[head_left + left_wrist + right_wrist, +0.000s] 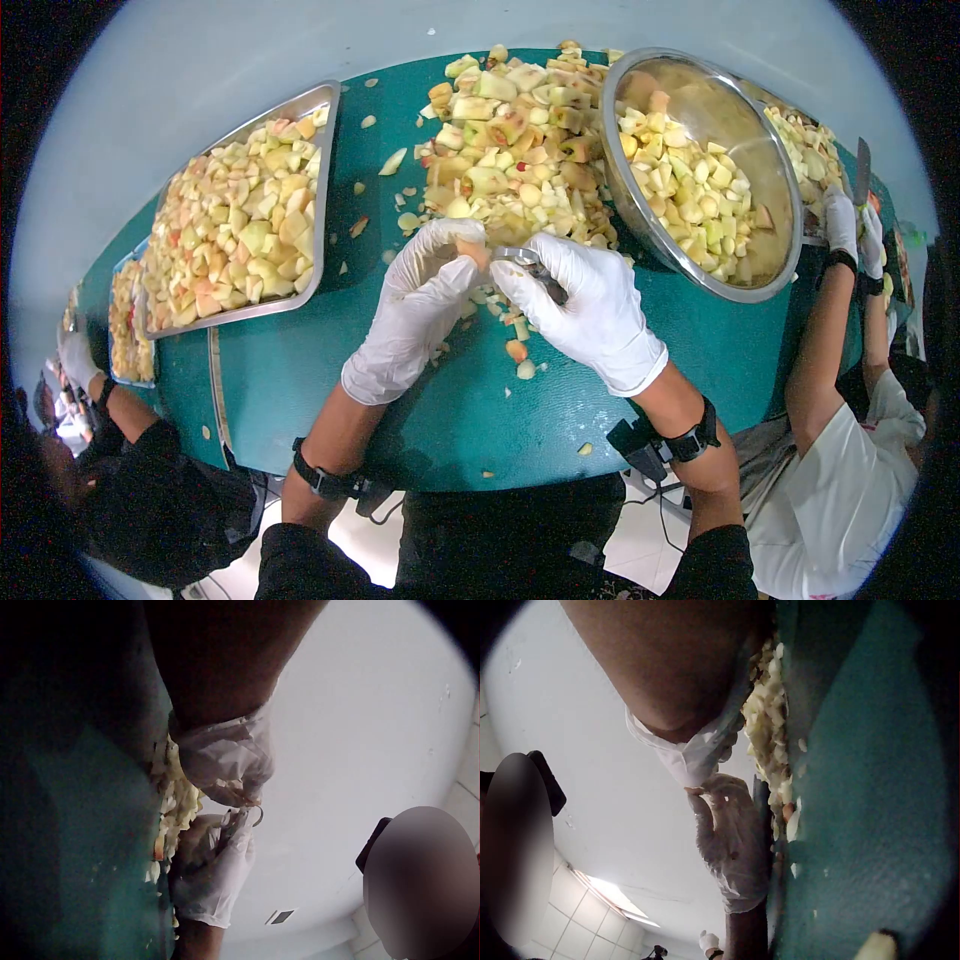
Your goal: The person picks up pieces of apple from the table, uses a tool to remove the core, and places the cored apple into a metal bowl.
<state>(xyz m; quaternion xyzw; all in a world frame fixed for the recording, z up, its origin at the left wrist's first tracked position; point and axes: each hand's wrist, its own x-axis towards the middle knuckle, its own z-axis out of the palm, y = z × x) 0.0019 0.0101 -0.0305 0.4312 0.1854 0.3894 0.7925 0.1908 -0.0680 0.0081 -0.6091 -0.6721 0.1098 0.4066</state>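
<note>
Between thumb and fingers, my gloved left hand [424, 278] pinches a small pinkish piece of cut fruit [474, 252]. The gloved right hand [590, 310] grips a small metal tool with a curved, shiny end [518, 256] turned toward that piece; its dark handle is mostly covered by the palm. Both hands meet just in front of a large heap of pale yellow fruit pieces [510, 180] on the green table [300, 370]. In the left wrist view the tool's curved metal end [259, 817] shows close beside the left fingertips.
A metal tray [331, 150] full of fruit chunks lies on the left. On the right, a tilted steel bowl [700, 285] holds more chunks. Loose scraps [516, 350] dot the table near my hands. Other gloved people work at both sides, one with a knife [862, 170] at right.
</note>
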